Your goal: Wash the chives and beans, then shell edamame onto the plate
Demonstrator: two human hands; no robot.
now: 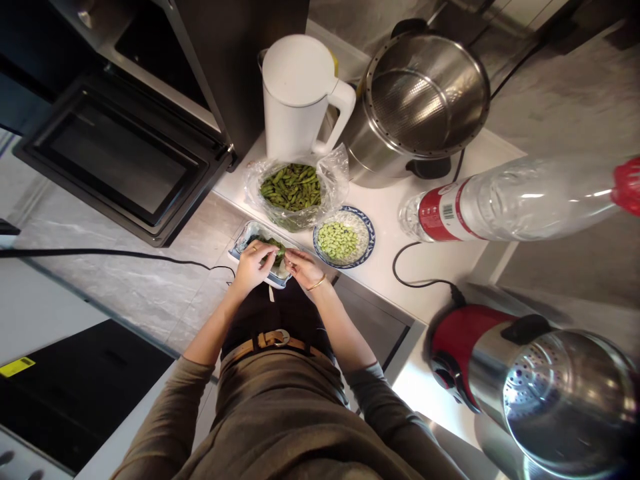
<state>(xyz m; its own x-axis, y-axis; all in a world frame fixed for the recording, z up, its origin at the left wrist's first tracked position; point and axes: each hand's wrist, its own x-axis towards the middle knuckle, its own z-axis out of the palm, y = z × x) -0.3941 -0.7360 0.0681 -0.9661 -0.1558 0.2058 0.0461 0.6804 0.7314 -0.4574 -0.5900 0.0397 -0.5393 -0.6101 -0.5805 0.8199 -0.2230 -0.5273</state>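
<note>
Over a small blue-and-white tray (235,252) my two hands work close together, fingertips nearly touching. My left hand (253,268), with a ring, is closed in a pinch. My right hand (304,268), a gold bangle at its wrist, pinches from the other side. Between the fingertips is what looks like a green soybean pod, small and partly hidden. Dark green pieces (260,239) lie in the tray under the hands. Beyond it, a clear plastic bag (333,190) holds soybean pods (290,187). Pale shelled beans (338,240) fill the middle of a blue-rimmed plate (371,240) to the right.
A white lidded jug (295,100) and a large steel pot (380,143) stand behind the bag. At right are a big plastic bottle (525,200) with a red cap and a red-and-steel appliance (460,347). An oven door (125,157) hangs open at left; a black cable (125,253) crosses below it.
</note>
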